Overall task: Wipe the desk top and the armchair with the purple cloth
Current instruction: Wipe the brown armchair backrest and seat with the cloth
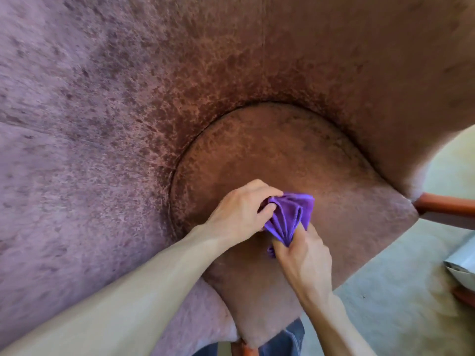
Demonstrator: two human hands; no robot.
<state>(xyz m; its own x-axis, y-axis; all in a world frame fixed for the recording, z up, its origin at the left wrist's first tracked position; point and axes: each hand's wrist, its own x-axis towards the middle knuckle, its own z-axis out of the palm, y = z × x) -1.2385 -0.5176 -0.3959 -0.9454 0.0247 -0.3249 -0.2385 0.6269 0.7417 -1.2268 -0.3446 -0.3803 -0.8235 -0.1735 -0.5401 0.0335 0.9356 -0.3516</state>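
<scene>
The armchair [180, 104] fills the head view, covered in worn pinkish-brown velvet, with its curved back wrapping a rounded seat cushion [295, 160]. The purple cloth [289, 218] is bunched into folds just above the front part of the seat. My left hand [240, 210] grips its upper end, thumb and fingers curled round the folds. My right hand [302, 255] pinches the lower end from below. The desk is out of view.
An orange-brown wooden chair leg [447, 205] sticks out at the right, and another [243, 349] shows at the bottom. Pale carpet [398, 291] lies to the right. A silvery grey object [462, 260] sits at the right edge. My blue trousers [282, 340] stand against the seat front.
</scene>
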